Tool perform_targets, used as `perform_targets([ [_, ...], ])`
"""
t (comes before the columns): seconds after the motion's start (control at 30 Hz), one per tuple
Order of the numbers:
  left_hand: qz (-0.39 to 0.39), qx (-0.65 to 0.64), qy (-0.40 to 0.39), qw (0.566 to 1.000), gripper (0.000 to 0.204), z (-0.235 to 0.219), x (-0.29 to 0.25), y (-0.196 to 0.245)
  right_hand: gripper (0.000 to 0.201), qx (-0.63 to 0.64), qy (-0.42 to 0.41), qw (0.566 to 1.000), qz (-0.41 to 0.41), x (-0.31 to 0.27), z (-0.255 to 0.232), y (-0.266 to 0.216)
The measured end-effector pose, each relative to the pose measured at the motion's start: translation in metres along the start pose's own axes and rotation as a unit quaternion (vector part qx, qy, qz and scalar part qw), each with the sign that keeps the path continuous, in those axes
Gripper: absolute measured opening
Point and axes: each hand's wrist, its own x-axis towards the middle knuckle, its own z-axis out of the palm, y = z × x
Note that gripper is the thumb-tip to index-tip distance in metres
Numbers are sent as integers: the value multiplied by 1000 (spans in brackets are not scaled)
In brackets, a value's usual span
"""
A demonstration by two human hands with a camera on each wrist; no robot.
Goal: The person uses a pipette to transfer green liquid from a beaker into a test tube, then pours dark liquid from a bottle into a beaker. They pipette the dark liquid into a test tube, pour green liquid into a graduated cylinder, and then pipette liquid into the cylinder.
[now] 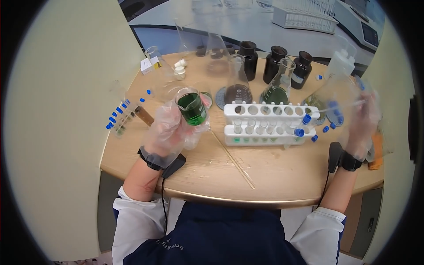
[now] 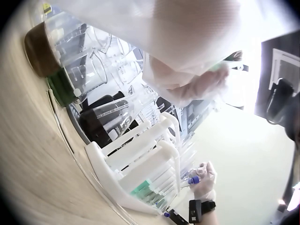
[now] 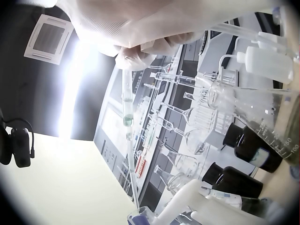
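In the head view, my gloved left hand [image 1: 167,128] grips a glass beaker [image 1: 192,108] of dark green liquid, raised over the left of the table. My gloved right hand [image 1: 364,117] pinches the end of a clear plastic dropper [image 3: 127,101] with pale green liquid inside. The dropper points left toward the right end of a white test tube rack [image 1: 228,111]; in the right wrist view its tip reaches down to a blue-marked tube mouth [image 3: 140,216]. Several tubes in the rack hold a little green liquid. Blue caps [image 1: 306,119] top the tubes at its right end.
A thin glass rod [image 1: 234,161] lies before the rack. Behind stand conical flasks [image 1: 276,90] of dark liquid, brown bottles [image 1: 302,70] and a white wash bottle [image 1: 340,64]. Loose blue caps [image 1: 326,129] lie at right; a row of capped tubes [image 1: 118,115] lies at left.
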Motion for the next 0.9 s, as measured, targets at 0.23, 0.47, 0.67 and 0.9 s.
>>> perform_targets([
  [0.23, 40, -13, 32, 999, 67, 1, 0, 5, 25, -8, 0, 999, -36, -2, 1, -13],
  [0.47, 70, -68, -18, 995, 54, -26, 5, 20, 33, 94, -7, 992, 89, -6, 0, 5],
  [0.67, 82, -33, 21, 996, 52, -31, 5, 27, 31, 17, -13, 999, 49, -4, -3, 5],
  [0.9, 84, 19, 45, 995, 50, -32, 6, 33, 18, 119, 12, 988, 94, -7, 1, 4],
])
